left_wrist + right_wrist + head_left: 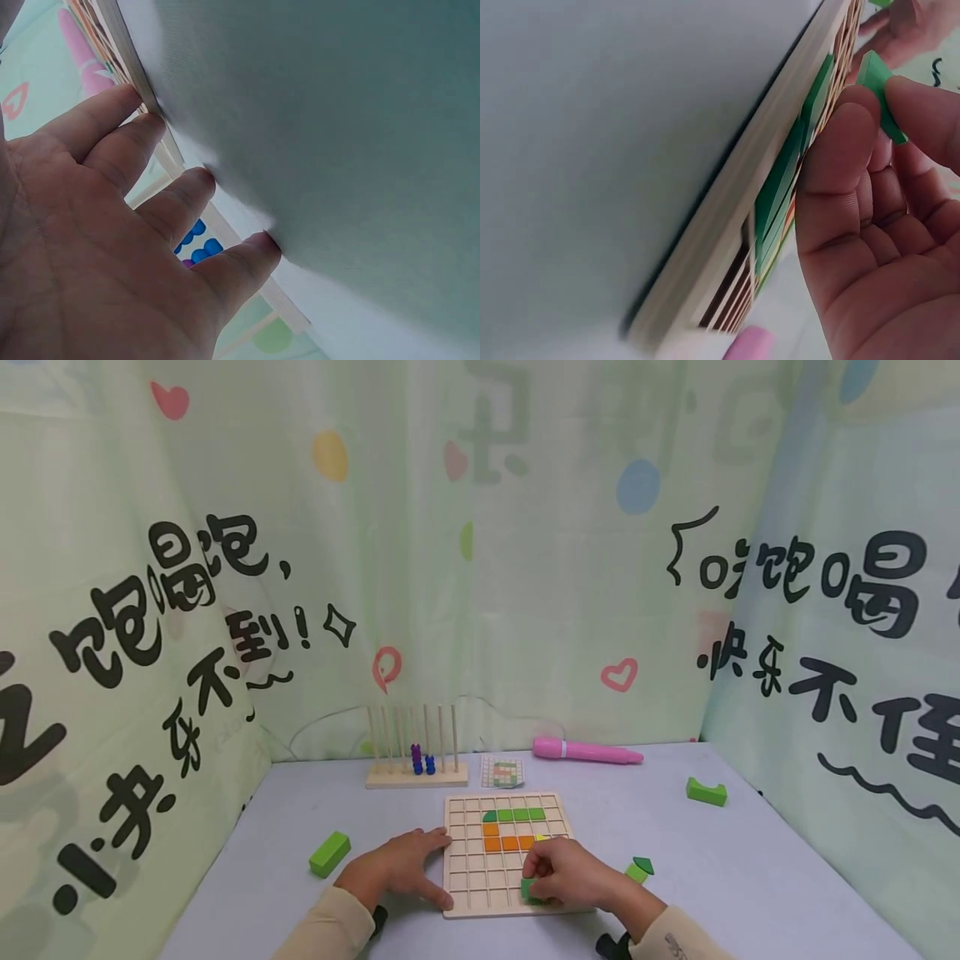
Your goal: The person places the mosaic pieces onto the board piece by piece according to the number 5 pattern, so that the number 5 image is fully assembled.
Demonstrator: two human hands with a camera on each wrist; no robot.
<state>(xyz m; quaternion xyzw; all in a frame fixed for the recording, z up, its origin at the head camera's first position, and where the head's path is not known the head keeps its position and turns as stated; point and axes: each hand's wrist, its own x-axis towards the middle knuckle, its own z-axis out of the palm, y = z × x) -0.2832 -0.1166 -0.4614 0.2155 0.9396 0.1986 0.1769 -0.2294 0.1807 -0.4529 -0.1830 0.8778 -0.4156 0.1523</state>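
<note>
A wooden grid board (467, 883) lies on the table, with a row of green tiles (521, 815) and orange tiles (510, 843) set in its squares. My left hand (401, 864) is at the board's left side, its fingers and thumb spread along the edge. In the left wrist view its fingers (112, 161) are separated and hold nothing. My right hand (573, 877) is over the board's lower right part, pinching a small green tile (877, 97) between thumb and finger. Below that hand, other green tiles (776, 184) lie in the board; the hand hides part of the grid.
A green block (330, 854) lies left of the board. Green pieces (637, 871) lie right of the right hand, and a notched green block (707, 792) farther back. Behind stand a pegged bead rack (386, 780), a pattern card (491, 774) and a pink pen-like stick (600, 752).
</note>
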